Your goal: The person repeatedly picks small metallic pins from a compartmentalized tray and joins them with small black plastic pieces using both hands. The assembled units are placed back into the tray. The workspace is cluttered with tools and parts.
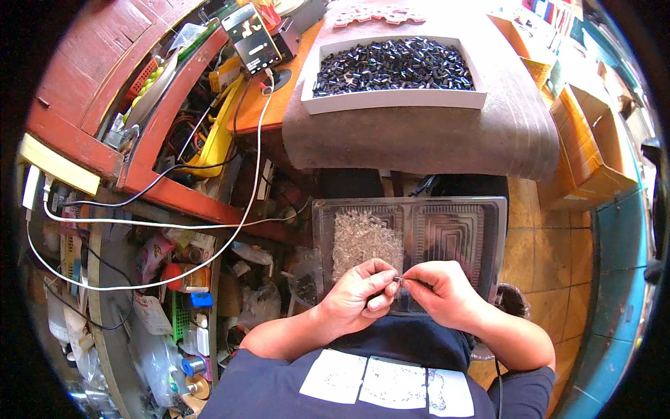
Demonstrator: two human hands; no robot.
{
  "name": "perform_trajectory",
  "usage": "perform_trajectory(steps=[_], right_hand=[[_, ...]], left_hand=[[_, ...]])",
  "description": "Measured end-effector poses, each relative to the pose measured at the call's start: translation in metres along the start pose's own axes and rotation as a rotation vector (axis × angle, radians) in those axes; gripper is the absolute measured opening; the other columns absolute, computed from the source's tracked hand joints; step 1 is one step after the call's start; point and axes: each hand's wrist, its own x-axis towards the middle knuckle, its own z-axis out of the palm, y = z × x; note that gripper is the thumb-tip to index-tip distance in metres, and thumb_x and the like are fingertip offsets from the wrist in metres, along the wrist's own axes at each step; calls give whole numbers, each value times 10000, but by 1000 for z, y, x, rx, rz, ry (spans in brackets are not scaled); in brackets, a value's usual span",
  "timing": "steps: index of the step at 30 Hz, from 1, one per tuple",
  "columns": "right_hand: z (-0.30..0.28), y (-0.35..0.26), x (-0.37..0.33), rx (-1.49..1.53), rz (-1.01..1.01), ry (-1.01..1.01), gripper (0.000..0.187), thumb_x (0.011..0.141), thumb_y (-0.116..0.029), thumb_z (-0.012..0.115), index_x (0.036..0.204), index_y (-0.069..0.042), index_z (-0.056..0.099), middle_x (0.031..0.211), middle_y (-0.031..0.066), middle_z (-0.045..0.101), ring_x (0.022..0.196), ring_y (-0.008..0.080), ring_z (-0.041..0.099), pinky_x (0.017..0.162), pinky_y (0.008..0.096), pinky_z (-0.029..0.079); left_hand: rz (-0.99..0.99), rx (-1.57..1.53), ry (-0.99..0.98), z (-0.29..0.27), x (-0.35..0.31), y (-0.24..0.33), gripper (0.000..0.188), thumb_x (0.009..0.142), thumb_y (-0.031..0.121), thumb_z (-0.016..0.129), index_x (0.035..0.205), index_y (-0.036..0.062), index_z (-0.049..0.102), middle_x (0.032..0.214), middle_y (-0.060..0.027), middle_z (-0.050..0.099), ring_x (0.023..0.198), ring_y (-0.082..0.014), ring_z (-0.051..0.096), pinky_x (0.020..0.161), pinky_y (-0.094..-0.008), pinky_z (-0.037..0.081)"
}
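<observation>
My left hand (364,292) and my right hand (444,292) meet above the near part of a tray, their fingertips pinched together. Between them is a small dark piece (398,279), mostly covered by the fingers and too small to name exactly. Both hands are closed. Below them, on my lap, lies a transparent plastic tray (500,241) with two compartments. Its left compartment holds a heap of small transparent plastic pieces (363,239); the right one shows its ribbed bottom. On the table ahead, a shallow white box (394,103) is filled with many short, shiny black pieces (394,66).
A phone (251,38) on a stand is at the table's left corner, its white cable (259,146) looping down to a power strip (59,164). Left stands a red cabinet (157,157) above cluttered shelves. An open cardboard box (590,143) is at the right.
</observation>
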Motion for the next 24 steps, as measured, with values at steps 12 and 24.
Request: perform_trajectory(steps=[12,24], right_hand=[[4,8,-5,20,-100,57,11,788,1,583,793,11,586,623,122,533,549,173,534,516,285,422],[-9,16,-15,71,117,90,70,797,-47,604,801,22,602,671,143,588,607,186,581,572,299,454]], left_hand=[[40,-2,-36,-3,1,-8,60,917,96,516,941,76,567,765,-73,613,489,-79,474,396,-173,309],[-48,-23,13,3,15,-10,131,929,140,495,988,59,580,803,-69,604,504,-80,464,399,-178,335]])
